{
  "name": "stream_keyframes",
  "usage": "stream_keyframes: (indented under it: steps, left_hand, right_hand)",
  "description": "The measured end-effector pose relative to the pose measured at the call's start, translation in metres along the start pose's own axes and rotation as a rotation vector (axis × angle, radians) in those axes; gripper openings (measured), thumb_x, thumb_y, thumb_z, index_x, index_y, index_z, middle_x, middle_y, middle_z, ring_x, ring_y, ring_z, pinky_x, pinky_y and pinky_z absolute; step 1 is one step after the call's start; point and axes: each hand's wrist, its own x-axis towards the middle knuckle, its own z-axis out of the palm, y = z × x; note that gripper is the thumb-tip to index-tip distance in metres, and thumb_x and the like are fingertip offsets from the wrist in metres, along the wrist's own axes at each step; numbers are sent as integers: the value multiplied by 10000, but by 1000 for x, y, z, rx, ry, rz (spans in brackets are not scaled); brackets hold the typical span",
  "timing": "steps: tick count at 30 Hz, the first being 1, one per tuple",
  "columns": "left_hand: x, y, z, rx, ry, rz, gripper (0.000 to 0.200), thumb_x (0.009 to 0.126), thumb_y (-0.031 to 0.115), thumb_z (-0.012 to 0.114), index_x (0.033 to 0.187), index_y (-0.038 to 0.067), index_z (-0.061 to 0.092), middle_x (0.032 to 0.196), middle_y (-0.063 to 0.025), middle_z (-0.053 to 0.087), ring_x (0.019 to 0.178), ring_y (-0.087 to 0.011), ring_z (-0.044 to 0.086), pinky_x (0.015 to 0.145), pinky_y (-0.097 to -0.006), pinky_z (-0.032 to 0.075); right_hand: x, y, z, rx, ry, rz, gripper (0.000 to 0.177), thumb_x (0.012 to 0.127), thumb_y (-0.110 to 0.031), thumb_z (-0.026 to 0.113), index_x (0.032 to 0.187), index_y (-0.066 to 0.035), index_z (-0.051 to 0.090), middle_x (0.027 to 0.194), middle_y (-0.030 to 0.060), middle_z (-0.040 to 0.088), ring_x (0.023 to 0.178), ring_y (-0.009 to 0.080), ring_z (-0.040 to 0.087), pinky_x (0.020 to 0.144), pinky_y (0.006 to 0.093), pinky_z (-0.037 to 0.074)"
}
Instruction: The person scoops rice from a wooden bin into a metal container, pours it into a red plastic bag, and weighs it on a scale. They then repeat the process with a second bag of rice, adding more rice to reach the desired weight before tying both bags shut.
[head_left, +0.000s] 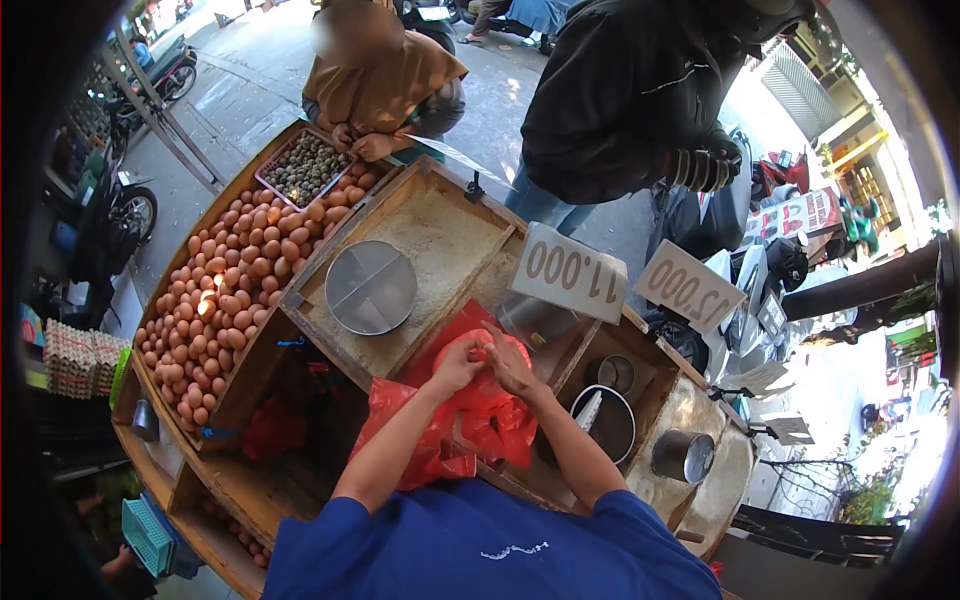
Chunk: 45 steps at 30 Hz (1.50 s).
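Note:
Both of my hands meet over a red plastic bag (500, 415) in front of my chest. My left hand (458, 364) pinches the gathered top of the bag with bent fingers. On the other side of that bunched neck, my right hand (513, 364) holds on with its fingers close together. Something fills the bag's lower part, but the plastic hides what it is. More loose red plastic spreads under my left forearm. Just beyond my hands lies a metal container (540, 318) on its side, partly covered by a sign.
Brown eggs (225, 290) heap up at left, beside a basket of small speckled eggs (305, 170). A round metal disc (371, 287) lies on grain in a wooden bin. Metal cups (683, 456) and price signs (570, 272) stand at right. Two people face the stall.

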Motion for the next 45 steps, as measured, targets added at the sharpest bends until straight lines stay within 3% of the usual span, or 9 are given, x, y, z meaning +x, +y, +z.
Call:
stream_keyframes:
  steps: [4,9,13,18,22,26,34,36,45]
  left_hand:
    - [2,7,3,75,58,-23,131,774,45,682,873,49,597,834,16,619,757,-66,561,657,-260,470]
    - [-4,29,9,433,123,52,198,734,100,713,850,18,575,732,-67,616,702,-145,591,638,-301,467]
    - [-17,36,16,722,183,358,196,746,81,706,830,-1,550,740,-128,609,641,-241,611,596,-338,473]
    - [-25,43,25,943,245,413,150,751,72,662,790,8,532,739,-159,597,704,-354,594,630,-421,468]
    - [-26,46,25,946,291,538,115,740,35,644,791,3,545,748,-143,583,729,-349,592,645,-413,465]
    - [-20,53,17,871,254,545,133,721,23,657,812,1,562,780,-132,594,719,-329,599,633,-389,467]
    - [2,37,-5,508,-63,126,164,772,40,700,835,23,550,748,-32,584,670,-94,523,627,-261,439]
    - [12,33,-13,439,-137,19,155,787,45,692,843,38,548,754,-9,577,688,-79,506,638,-247,432]
    - [28,38,-26,111,-292,-398,66,840,66,617,901,86,599,806,11,606,715,-63,519,643,-233,426]
  right_hand:
    - [-10,-7,-7,11,62,-27,394,933,-314,482,1180,-7,476,1132,158,565,1019,271,581,870,360,440]
    - [-16,-2,-6,384,147,42,96,866,-59,560,928,13,542,853,90,601,768,186,587,697,281,467]
    - [-1,9,-14,151,164,85,102,847,-74,576,911,2,549,770,85,598,739,181,575,674,300,458]
    - [25,4,-33,-38,-221,169,200,785,-166,650,862,-2,566,769,118,609,702,183,567,658,326,457]
    - [32,8,-33,-14,-256,52,274,772,-198,664,958,-14,584,772,125,618,707,205,587,658,337,462]
    - [28,2,-33,-89,-322,43,477,819,-150,559,1280,-73,463,771,128,616,713,228,616,682,341,479]
    - [5,-4,-40,166,-357,154,593,802,-79,467,1380,-29,342,851,151,594,795,273,609,757,362,471]
    - [-1,-20,-42,-60,-160,-304,527,749,-72,525,1265,-11,436,909,153,566,795,330,573,795,393,455]
    - [-19,-3,-47,-404,-11,-574,203,754,-95,658,933,-85,563,894,94,541,885,297,548,766,375,452]
